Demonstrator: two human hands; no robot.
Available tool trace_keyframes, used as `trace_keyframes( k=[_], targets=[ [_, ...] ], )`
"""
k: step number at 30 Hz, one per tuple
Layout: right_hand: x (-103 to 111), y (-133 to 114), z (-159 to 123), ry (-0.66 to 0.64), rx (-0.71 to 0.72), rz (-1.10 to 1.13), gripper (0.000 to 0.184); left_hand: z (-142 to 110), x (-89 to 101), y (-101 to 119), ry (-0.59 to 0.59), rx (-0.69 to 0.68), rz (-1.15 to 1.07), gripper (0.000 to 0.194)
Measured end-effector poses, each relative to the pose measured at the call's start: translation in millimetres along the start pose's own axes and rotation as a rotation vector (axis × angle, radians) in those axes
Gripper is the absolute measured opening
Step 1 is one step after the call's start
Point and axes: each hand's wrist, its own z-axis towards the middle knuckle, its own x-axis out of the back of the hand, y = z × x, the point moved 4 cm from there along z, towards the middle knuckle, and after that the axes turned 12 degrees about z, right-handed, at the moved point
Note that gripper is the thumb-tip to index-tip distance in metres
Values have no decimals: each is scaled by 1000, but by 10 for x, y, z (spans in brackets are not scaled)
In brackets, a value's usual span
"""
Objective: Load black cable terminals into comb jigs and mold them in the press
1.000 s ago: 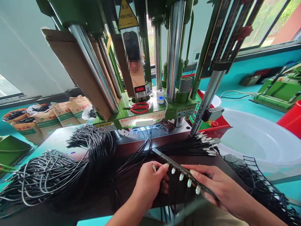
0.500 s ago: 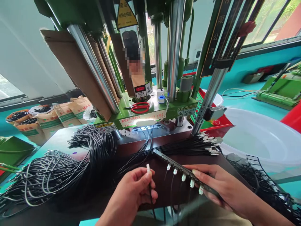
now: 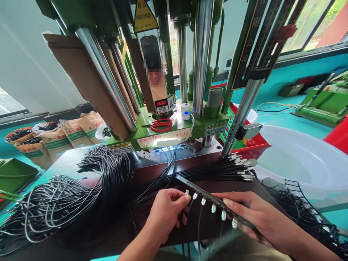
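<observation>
Left hand (image 3: pixel 167 210) pinches a connector (image 3: pixel 187 192) at the dark bar (image 3: pixel 202 192), head view, five o'clock; right hand (image 3: pixel 255 210) grips the bar; five connectors (image 3: pixel 213 208) line it; pinched one's seating unclear; further cables (image 3: pixel 209 171) lie unfitted at the bar's one o'clock.

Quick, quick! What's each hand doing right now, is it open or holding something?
Left hand: closed, pinching a small silvery connector at the edge of a dark bar.
Right hand: closed, holding the dark bar.

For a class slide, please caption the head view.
The right hand holds a dark bar while the left hand pinches a small connector beside it.
</observation>
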Motion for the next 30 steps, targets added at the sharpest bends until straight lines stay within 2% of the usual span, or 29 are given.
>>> trace_keyframes(
  k=[30],
  targets=[
    [-18,-7,6,-41,13,-72,54,55,-17,-65,-72,20,-24,26]
  ],
)
